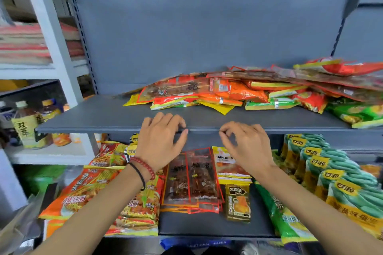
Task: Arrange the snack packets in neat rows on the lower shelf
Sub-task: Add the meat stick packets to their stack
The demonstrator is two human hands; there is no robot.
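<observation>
My left hand [160, 141] and my right hand [244, 145] hover side by side in front of the upper shelf's front edge [116, 129]. Their fingers are loosely curled and hold nothing. Below them, on the lower shelf [207, 225], lie red-framed clear skewer packets [193, 182], a yellow packet [228, 165], a small dark packet [238, 203], orange noodle packets [87, 184] at the left and green packets [284, 215] at the right. A loose heap of orange, yellow and green snack packets [238, 89] covers the upper shelf's back right.
A row of upright green and yellow packets [335, 176] stands at the far right of the lower shelf. Bottles [29, 122] stand on a white rack at the left. The shelf's grey back panel [207, 33] rises behind.
</observation>
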